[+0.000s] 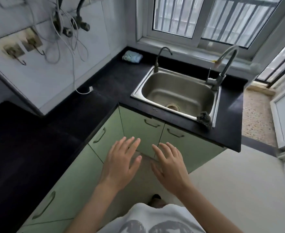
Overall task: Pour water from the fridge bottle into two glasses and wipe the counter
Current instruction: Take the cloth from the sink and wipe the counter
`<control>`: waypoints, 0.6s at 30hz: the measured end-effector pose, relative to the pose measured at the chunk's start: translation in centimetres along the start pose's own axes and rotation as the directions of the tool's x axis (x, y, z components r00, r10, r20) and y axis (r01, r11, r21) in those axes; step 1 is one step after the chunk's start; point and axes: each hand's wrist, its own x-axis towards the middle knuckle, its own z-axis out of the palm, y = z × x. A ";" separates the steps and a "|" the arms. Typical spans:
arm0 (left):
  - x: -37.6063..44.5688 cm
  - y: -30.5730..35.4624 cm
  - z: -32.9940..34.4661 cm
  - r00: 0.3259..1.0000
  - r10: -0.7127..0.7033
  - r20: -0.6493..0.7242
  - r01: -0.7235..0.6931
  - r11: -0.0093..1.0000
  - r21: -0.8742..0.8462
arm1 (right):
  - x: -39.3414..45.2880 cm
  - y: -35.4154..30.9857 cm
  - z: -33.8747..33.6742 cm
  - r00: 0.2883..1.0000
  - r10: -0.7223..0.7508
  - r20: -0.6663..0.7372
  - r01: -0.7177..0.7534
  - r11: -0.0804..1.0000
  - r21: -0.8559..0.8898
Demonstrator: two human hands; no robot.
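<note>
Left hand (pixel 121 163), right hand (pixel 169 163): both spread flat, empty. Black worktop (pixel 118 78): folded blue cloth (pixel 132 56) beside steel sink (pixel 138 93).

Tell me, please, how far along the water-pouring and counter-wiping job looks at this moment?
Nothing looks done: no bottle or glasses show on the black counter. Nothing is in hand either; the left hand and right hand hover open and empty before the green cabinets. Fetching the bottle, both pours and the wipe all remain. A folded blue cloth by the sink might serve for wiping.
</note>
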 end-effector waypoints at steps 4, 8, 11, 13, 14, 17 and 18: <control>1.4 -1.6 -0.3 1.000 -0.008 0.022 0.008 1.000 -0.002 | 2.1 0.1 0.0 0.998 0.037 -0.048 -0.038 0.999 -0.006; 1.9 -4.0 0.1 0.996 0.012 0.085 -0.012 1.000 0.001 | 2.6 -0.6 1.5 0.990 0.130 -0.047 -0.131 0.991 0.002; 2.8 -5.3 0.2 0.993 0.031 0.117 -0.030 1.000 -0.003 | 2.7 -1.2 2.6 0.982 0.186 -0.015 -0.186 0.982 0.020; 3.8 -5.7 0.3 0.990 0.039 0.136 -0.039 0.999 -0.009 | 3.4 -1.3 2.8 0.975 0.220 0.005 -0.220 0.975 0.035; 4.3 -5.9 0.4 0.989 0.043 0.143 -0.041 0.999 -0.015 | 3.9 -1.2 2.9 0.972 0.233 0.012 -0.233 0.972 0.036; 6.6 -6.5 0.9 0.986 0.057 0.159 -0.054 0.998 -0.019 | 6.0 -0.3 3.2 0.968 0.248 0.043 -0.249 0.968 0.035; 7.5 -6.7 1.2 0.985 0.057 0.164 -0.055 0.998 -0.017 | 7.0 0.3 3.3 0.967 0.250 0.048 -0.251 0.967 0.035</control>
